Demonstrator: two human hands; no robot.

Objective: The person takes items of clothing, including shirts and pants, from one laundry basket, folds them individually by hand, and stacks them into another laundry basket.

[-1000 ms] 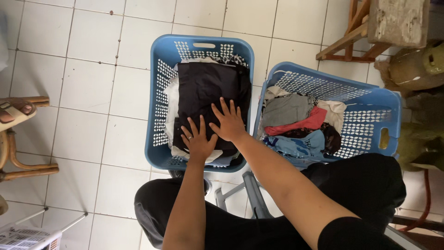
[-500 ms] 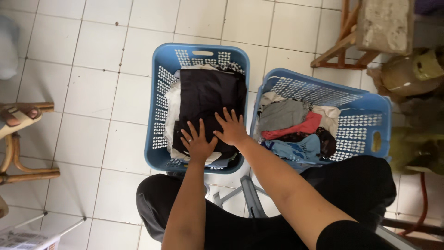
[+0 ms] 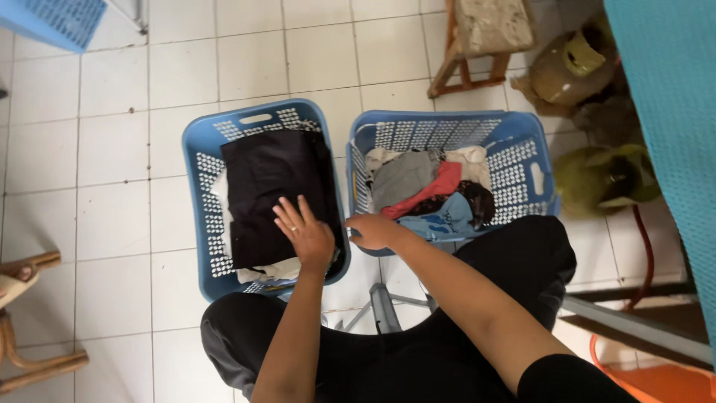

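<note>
Left hand (image 3: pixel 304 233) — fingers (image 3: pixel 286 213) spread and flat, palm down on the lower right part of the folded black garment (image 3: pixel 272 195), gripping nothing. The garment stretches up and to the left of the fingers, filling most of the left blue basket (image 3: pixel 200 160) at centre frame, with pale cloth showing beneath its lower edge.

Right hand (image 3: pixel 375 230) — at the near rim of the right blue basket (image 3: pixel 522 142), just right of the left basket; fingers curled leftward, and whether they grasp the rim or cloth cannot be told. Just beyond it: loose clothes (image 3: pixel 429 190) in grey, red, dark and light blue, heaped inside that basket.

Surroundings: white tiled floor (image 3: pixel 112 149); wooden stool (image 3: pixel 481 37) at top; green gas cylinders (image 3: pixel 597 179) at right; teal mesh panel (image 3: pixel 671 112) along the right edge.
</note>
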